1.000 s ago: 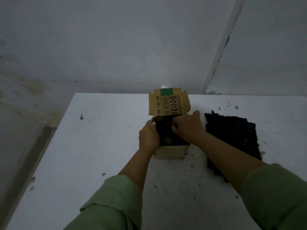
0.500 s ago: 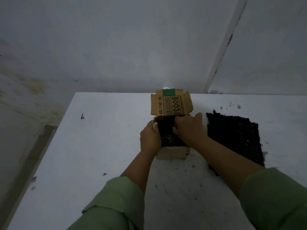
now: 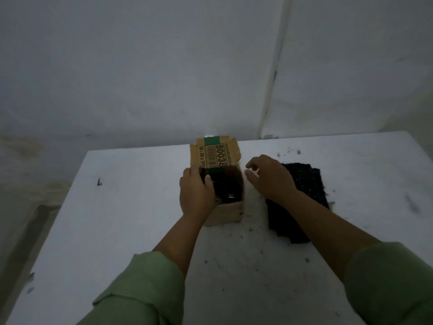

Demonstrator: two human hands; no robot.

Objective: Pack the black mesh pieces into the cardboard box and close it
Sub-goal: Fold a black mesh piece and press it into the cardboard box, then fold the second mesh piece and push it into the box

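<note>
A small cardboard box [image 3: 228, 213] stands open on the white table, its printed back flap [image 3: 214, 153] upright. Dark mesh pieces [image 3: 226, 186] fill the inside. My left hand [image 3: 195, 195] grips the box's left wall, thumb hooked over the rim. My right hand [image 3: 271, 178] hovers just right of the box with fingers spread and holds nothing. Under and behind that hand lies a flat stack of black mesh pieces [image 3: 307, 184] on the table.
The white table [image 3: 131, 219] ends at a left edge with floor beyond it. A grey wall rises right behind the box. Small black crumbs [image 3: 248, 231] are scattered around the box and mesh stack.
My right hand has lifted off the mesh inside the box and drawn back to the right, fingers apart. My left hand stays on the box's left side.
</note>
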